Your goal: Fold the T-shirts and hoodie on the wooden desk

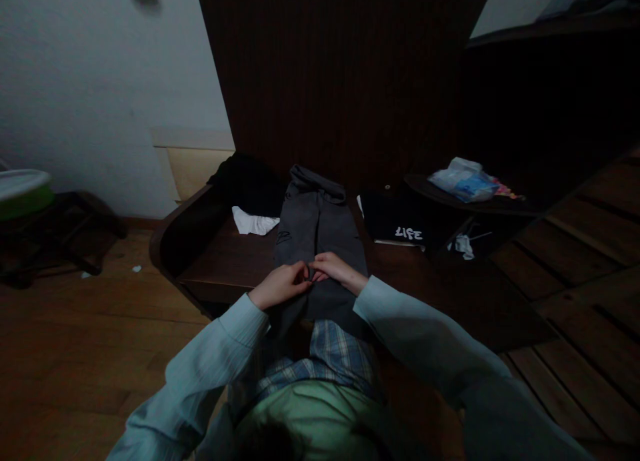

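Grey garment point(327, 237) lengthwise ahead, rolled end point(323, 185) farthest, in the pinch of 2 hands point(285, 284) point(337, 269)

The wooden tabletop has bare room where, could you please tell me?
The tabletop looks bare left of the gray trousers, before the white cloth, and, dimly, before the lettered black garment. The middle is crowded with trousers, left hand and right hand.

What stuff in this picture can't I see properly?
All in the head view:
What the left hand and right hand pinch, if anything: hidden by curled fingers.
Part of the gray garment: covered by both hands.
The rest of the green-and-white tub: cut off by the left edge.
What's inside the plastic bag: too blurred and crumpled.
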The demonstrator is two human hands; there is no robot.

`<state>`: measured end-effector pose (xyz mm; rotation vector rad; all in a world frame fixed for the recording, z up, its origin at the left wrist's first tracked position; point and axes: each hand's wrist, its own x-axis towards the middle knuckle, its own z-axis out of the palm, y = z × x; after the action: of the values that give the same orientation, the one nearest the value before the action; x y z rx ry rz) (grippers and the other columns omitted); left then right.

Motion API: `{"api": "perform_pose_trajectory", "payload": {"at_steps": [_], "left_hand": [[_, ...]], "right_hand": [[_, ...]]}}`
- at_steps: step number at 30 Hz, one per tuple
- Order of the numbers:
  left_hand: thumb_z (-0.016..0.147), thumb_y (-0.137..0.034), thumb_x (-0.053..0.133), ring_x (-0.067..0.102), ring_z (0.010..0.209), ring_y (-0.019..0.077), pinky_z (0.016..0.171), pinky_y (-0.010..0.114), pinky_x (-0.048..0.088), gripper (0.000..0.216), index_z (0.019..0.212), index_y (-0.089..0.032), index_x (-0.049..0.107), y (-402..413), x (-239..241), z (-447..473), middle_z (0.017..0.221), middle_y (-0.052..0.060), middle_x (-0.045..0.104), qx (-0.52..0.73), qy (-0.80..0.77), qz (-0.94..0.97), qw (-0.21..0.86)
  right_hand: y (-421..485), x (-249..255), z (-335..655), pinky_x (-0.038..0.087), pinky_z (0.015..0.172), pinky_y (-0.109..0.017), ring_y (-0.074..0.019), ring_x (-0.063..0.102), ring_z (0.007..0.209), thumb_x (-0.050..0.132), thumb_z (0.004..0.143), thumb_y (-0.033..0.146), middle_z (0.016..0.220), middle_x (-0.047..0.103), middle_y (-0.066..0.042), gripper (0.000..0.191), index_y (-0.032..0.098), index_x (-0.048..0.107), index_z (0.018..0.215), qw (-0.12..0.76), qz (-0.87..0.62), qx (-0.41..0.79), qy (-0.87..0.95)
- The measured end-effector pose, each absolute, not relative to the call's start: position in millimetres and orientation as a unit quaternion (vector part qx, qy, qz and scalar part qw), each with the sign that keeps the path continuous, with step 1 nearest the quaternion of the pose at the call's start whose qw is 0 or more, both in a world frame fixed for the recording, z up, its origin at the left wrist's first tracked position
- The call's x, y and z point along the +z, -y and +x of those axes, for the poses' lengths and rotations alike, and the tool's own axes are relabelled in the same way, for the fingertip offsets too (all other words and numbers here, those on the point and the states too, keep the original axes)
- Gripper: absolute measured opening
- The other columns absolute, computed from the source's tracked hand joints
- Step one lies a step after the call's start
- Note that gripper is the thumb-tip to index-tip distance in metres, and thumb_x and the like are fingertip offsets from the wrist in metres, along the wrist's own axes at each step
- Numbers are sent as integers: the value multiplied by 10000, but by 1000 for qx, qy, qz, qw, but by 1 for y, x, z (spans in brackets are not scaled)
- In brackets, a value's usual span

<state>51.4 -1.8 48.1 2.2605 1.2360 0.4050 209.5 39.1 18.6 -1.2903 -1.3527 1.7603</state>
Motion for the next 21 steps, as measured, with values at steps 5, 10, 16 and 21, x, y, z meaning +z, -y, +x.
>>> {"api": "perform_pose_trajectory", "payload": {"at_steps": [5, 10, 16, 21], "left_hand": [[785, -370, 443, 563, 725, 144, 662, 244, 425, 196, 801, -191, 523, 10, 40, 15, 787, 20, 609, 313, -525, 746, 264], [749, -427, 463, 562, 687, 146, 648, 252, 428, 241, 807, -199, 514, 17, 27, -3, 729, -1, 588, 328, -601, 682, 257], [690, -442, 541, 526, 626, 126, 594, 244, 417, 314, 874, -196, 472, 12, 17, 1, 712, -21, 545, 339, -570, 690, 288], [636, -533, 586, 510, 585, 124, 545, 241, 395, 412, 831, -202, 435, 15, 20, -3, 689, -33, 534, 295, -588, 692, 298]], "right_hand": [[-34, 18, 212, 501, 569, -217, -104, 605, 545, 412, 773, 144, 627, 658, -4, 156, 168, 560, 727, 360, -457, 722, 375], [-34, 25, 204, 512, 746, -298, -145, 649, 765, 416, 814, 250, 806, 688, -49, 197, 151, 561, 904, 341, -375, 809, 296], [-33, 25, 184, 451, 890, -322, -162, 649, 825, 547, 751, 187, 811, 692, -58, 131, 123, 587, 859, 319, -317, 837, 312], [-34, 16, 182, 453, 886, -333, -171, 653, 809, 503, 719, 76, 752, 695, -38, 154, 143, 596, 822, 324, -336, 826, 317]]}}
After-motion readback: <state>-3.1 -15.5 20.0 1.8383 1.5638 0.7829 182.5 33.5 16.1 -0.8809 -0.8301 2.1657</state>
